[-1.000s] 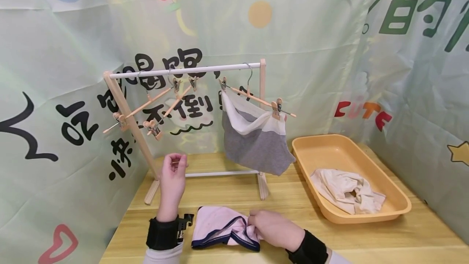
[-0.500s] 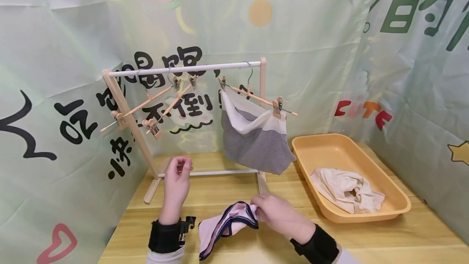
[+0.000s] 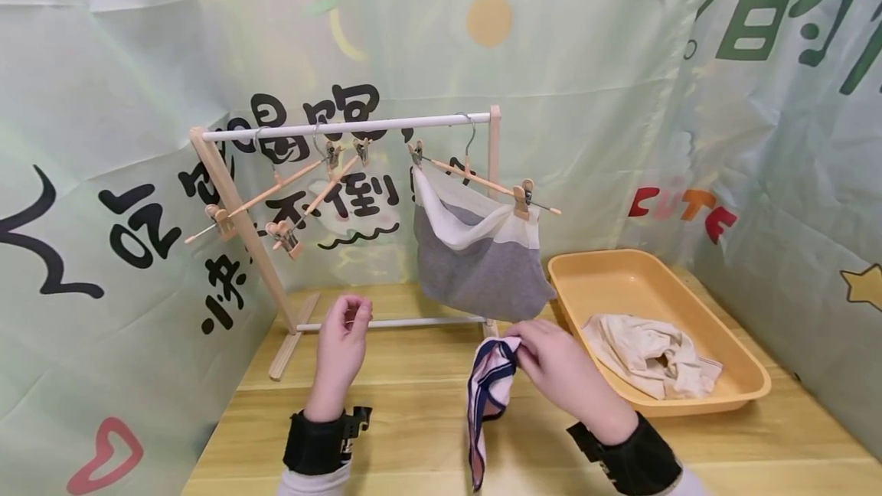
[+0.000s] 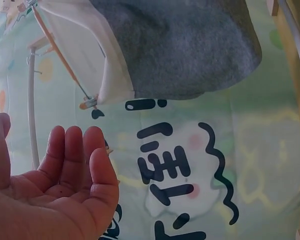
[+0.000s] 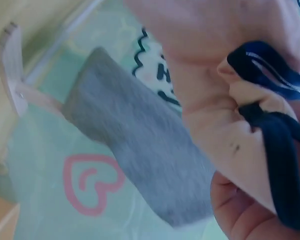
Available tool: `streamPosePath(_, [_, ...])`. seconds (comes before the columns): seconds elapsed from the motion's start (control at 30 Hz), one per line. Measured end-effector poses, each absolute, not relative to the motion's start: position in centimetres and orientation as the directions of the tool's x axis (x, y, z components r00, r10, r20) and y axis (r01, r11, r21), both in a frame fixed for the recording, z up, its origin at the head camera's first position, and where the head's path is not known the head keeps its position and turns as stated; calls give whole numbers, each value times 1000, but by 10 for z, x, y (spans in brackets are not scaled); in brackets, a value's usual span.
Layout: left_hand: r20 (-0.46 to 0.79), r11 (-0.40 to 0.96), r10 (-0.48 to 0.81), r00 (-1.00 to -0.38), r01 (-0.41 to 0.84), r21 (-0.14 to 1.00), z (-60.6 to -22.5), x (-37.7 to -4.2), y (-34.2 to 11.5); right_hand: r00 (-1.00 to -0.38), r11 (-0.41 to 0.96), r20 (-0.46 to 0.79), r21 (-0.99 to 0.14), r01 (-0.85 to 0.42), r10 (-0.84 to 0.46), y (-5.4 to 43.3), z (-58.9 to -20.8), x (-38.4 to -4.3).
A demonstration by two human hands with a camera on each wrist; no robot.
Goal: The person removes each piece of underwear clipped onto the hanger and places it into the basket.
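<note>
My right hand [image 3: 568, 370] pinches a pink cloth garment with navy trim [image 3: 492, 381] by one end, so it dangles above the table. In the right wrist view the pink garment [image 5: 205, 105] fills much of the right side, with curled fingertips [image 5: 235, 205] against it. My left hand [image 3: 341, 354] is raised in front of the drying rack [image 3: 237, 213], fingers loosely bent. Nothing lies in the left palm [image 4: 65, 200] in the left wrist view. A grey and white garment [image 3: 475, 270] hangs from a clip hanger [image 3: 475, 178] at the rack's right side.
Two more wooden clip hangers [image 3: 276, 194] hang bare at the rack's left. On the right of the wooden table [image 3: 393, 450] stands a yellow basin [image 3: 641, 274] with a crumpled cream cloth [image 3: 651, 354] in it. Printed curtains [image 3: 586, 136] enclose the back and sides.
My right hand has lifted the pink garment off the table and carried it up and right, so that it now hangs. The left hand has shifted slightly to the right.
</note>
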State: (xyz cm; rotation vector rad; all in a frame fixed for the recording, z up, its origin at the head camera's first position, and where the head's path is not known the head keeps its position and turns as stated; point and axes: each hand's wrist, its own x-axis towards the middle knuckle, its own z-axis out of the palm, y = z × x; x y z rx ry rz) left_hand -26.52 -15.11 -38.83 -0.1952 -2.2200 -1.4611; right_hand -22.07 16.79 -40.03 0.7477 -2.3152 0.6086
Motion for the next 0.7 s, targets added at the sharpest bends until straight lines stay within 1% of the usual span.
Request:
streamPosePath(0.17, [465,453,-115,-878,370,811,-389,-264,-149,-652,779,725,-270,-566,-223,183,-387,-218])
streamPosePath(0.23, [462,461,-107,-880,368,807,-389,-264,-148,-664,791,726,-297,-535,-176,189,-381,-215])
streamPosePath(0.33, [459,472,-97,-883,366,803,-390,-264,-147,-659,794,742,-326,-513,-121,198,-374,-212])
streamPosePath(0.47, [457,479,-74,-886,370,796,-392,-265,-145,-633,801,772,-343,-491,-57,212,-365,-210])
streamPosePath(0.7, [427,479,-57,-902,351,805,-393,-265,-143,-582,839,811,-357,-412,59,242,-354,-209])
